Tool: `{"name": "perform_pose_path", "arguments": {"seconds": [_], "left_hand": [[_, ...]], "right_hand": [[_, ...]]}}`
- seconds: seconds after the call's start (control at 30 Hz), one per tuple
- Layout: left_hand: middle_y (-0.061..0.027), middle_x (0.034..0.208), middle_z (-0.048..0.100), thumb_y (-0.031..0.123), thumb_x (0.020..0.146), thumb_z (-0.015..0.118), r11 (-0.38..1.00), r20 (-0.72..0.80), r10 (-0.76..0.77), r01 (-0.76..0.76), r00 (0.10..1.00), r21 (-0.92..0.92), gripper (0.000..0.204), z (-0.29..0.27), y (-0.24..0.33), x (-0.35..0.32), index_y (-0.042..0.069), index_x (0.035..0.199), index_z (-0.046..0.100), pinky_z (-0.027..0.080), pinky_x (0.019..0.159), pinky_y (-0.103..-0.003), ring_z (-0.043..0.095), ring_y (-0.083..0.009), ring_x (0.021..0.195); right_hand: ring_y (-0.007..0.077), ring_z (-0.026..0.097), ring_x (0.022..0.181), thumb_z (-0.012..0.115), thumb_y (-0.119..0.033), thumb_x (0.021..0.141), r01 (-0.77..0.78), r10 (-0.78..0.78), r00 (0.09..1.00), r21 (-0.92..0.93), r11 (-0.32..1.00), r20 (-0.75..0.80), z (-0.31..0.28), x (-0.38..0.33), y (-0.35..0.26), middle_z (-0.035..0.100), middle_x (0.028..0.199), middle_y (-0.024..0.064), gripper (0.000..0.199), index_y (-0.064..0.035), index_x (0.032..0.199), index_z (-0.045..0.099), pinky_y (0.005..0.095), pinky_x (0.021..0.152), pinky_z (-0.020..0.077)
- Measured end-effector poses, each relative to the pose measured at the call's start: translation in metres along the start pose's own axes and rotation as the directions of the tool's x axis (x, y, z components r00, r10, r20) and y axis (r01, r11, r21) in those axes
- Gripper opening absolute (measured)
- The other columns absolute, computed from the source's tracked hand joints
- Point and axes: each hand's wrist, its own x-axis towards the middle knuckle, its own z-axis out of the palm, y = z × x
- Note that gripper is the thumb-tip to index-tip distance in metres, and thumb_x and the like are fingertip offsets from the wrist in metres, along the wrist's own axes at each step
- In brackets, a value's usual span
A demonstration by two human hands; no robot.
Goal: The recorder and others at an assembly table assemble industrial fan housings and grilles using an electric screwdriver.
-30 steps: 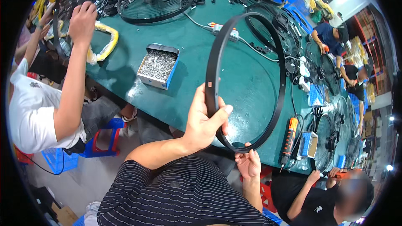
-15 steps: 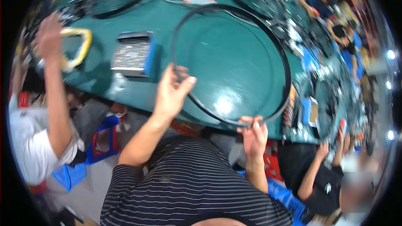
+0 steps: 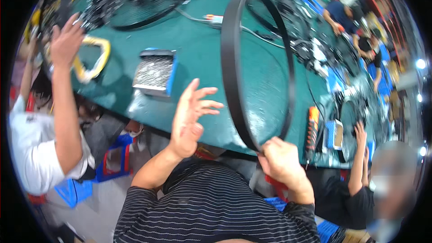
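Note:
My right hand (image 3: 280, 159) grips the lower edge of a large black hoop (image 3: 231, 69), a wide flat band bent into a ring. The hoop stands tilted on edge above the green table, its band turned toward me. To the left of it, my left hand (image 3: 189, 119) is off the hoop, fingers spread and holding nothing. Beyond that hand a small box (image 3: 155, 74) full of tiny metal pieces lies on the table. An orange and black power screwdriver (image 3: 312, 128) rests right of my right hand.
The green table (image 3: 193, 45) carries piles of black rings (image 3: 144, 9) at the far side. A grey cable with a connector (image 3: 216, 20) crosses behind the hoop. A person's hand (image 3: 66, 40) is near a yellow loop (image 3: 105, 56) at left; another person's arm (image 3: 357, 157) reaches in at right.
My left hand has let go of the hoop and opened. The hoop has swung from lying nearly flat to standing on edge, held by my right hand.

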Motion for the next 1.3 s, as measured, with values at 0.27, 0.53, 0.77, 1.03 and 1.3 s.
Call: {"name": "perform_pose_path", "arguments": {"seconds": [0.27,0.53,0.77,1.03,1.3], "left_hand": [[-0.0140,0.129,0.048,-0.005,0.081,0.073,0.923,-0.170,-0.128,0.180,0.977,0.339,0.102,-0.001,-0.003,-0.031,0.002,0.157,0.005,0.050,0.080,-0.030,0.061,-0.0158,0.097],[-0.0145,0.125,0.052,-0.001,0.080,0.076,0.869,-0.104,-0.044,0.089,0.994,0.486,0.102,-0.017,-0.012,-0.042,0.000,0.156,0.008,0.052,0.074,-0.030,0.063,-0.0159,0.092],[-0.0054,0.070,0.063,0.025,0.071,0.087,0.642,0.024,0.117,-0.094,0.993,0.761,0.094,-0.049,-0.003,-0.060,-0.004,0.144,0.038,0.048,0.052,-0.029,0.059,-0.0198,0.055],[-0.0251,0.139,0.044,0.045,0.067,0.084,0.243,0.266,-0.029,-0.252,0.963,0.937,0.080,-0.083,0.003,-0.044,0.012,0.134,0.056,0.040,0.100,-0.054,0.045,-0.0444,0.125],[-0.0236,0.139,0.043,0.038,0.067,0.084,0.332,0.263,-0.102,-0.217,0.959,0.918,0.050,-0.075,-0.010,-0.025,0.007,0.100,0.062,0.039,0.104,-0.057,0.035,-0.0470,0.136]], "right_hand": [[0.0208,0.056,0.068,0.063,-0.008,0.065,0.085,-0.033,0.971,-0.213,0.973,0.237,0.056,-0.012,-0.006,0.050,0.069,0.0044,0.018,-0.0098,0.076,0.050,0.0331,0.056,0.0481],[0.0217,0.055,0.070,0.063,-0.008,0.065,0.047,0.007,0.962,-0.190,0.981,0.274,0.055,-0.011,-0.007,0.049,0.071,0.0043,0.016,-0.0110,0.076,0.051,0.0342,0.056,0.0476],[0.0252,0.055,0.072,0.071,-0.008,0.062,-0.031,0.097,0.940,-0.201,0.979,0.327,0.048,-0.026,0.004,0.048,0.072,0.0059,0.020,-0.0093,0.068,0.053,0.0385,0.060,0.0469],[0.0401,0.047,0.129,0.093,-0.031,0.052,-0.481,0.501,0.864,-0.210,0.851,0.055,0.026,-0.055,0.066,0.050,0.138,0.0215,0.095,-0.0010,0.132,0.050,0.0470,0.106,0.0402],[0.0304,0.045,0.134,0.070,-0.013,0.086,-0.764,0.855,0.510,0.408,0.501,-0.094,0.069,-0.069,0.121,0.045,0.144,0.0238,0.073,0.0075,0.146,0.035,0.0391,0.112,0.0336]]}}
